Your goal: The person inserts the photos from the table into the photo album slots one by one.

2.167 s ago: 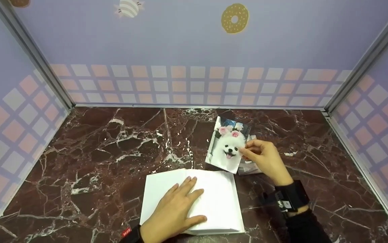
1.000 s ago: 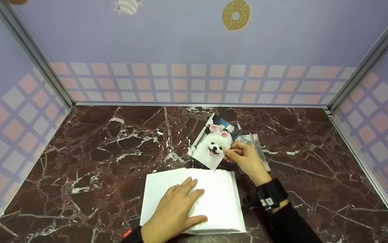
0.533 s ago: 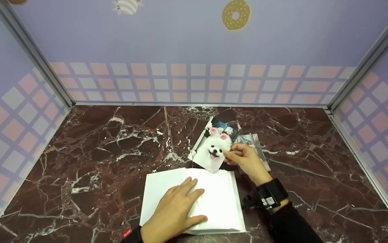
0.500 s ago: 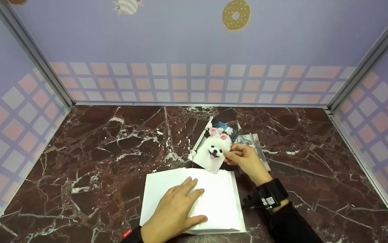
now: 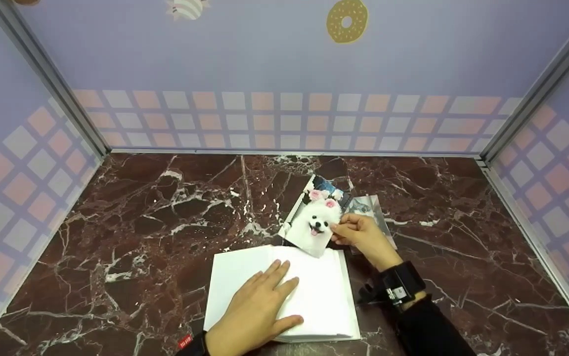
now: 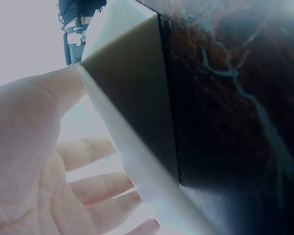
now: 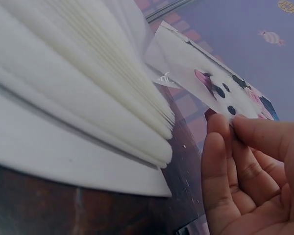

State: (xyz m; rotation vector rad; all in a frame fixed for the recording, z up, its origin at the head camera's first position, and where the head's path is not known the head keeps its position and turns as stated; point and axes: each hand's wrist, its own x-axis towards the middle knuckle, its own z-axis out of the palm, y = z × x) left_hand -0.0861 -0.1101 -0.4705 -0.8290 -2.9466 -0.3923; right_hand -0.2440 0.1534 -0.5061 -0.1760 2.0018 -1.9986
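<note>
A white photo album (image 5: 321, 301) lies spread on the marbled table, its blank pages facing up. My left hand (image 5: 257, 306) rests flat across it with fingers spread; the left wrist view shows the palm against the pages. With thumb and fingertips my right hand (image 5: 363, 237) pinches the right edge of a photo (image 5: 309, 230) of a white dog wearing pink roses. The photo tilts, and its lower corner overlaps the album's top edge. In the right wrist view, that photo corner (image 7: 169, 51) meets a clear plastic sleeve (image 7: 154, 66) sticking out of the pages.
Another photo (image 5: 382, 220), with a grey cat on it, lies on the table behind my right hand. Patterned purple panels (image 5: 264, 59) enclose the table (image 5: 155, 277) at the back and both sides.
My right hand has brought the dog photo leftward from beside the cat photo, then slightly down toward me, onto the album's top edge. My left hand has stayed put.
</note>
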